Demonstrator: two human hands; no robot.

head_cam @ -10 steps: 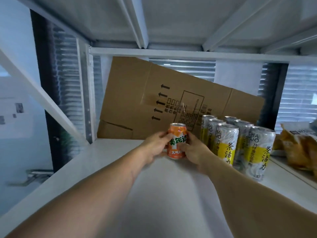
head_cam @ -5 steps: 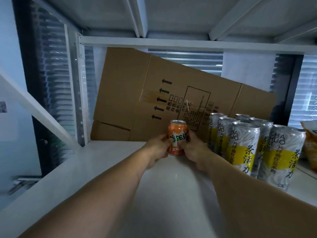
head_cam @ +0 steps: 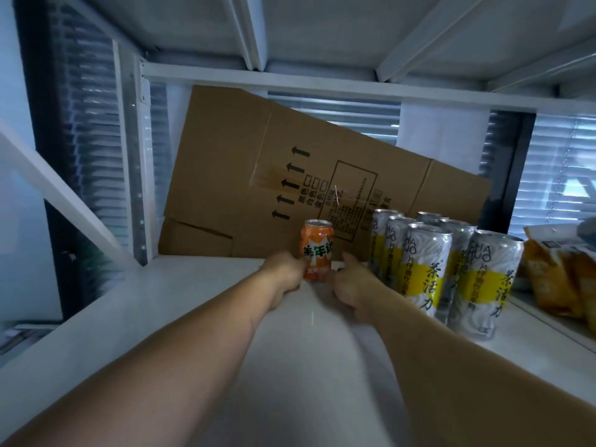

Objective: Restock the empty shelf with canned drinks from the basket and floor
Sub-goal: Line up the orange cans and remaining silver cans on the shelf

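An orange can (head_cam: 317, 245) with green lettering stands upright on the white shelf (head_cam: 200, 304), close to the cardboard at the back. My left hand (head_cam: 285, 274) reaches in from the lower left, and its curled fingers hold the can's lower left side. My right hand (head_cam: 350, 283) is just right of the can with a small gap between them; its fingers are loosely curled and hold nothing. To the right stand several tall silver and yellow cans (head_cam: 425, 269) in rows.
A flattened cardboard box (head_cam: 258, 175) leans against the back of the shelf. Orange snack bags (head_cam: 554, 279) lie at the far right. The shelf above (head_cam: 322, 30) hangs low overhead. A slanted white brace (head_cam: 61, 191) crosses the left side.
The orange can has gone further back and now stands on the shelf. My right hand has let go of it and drawn slightly right. The camera has moved closer.
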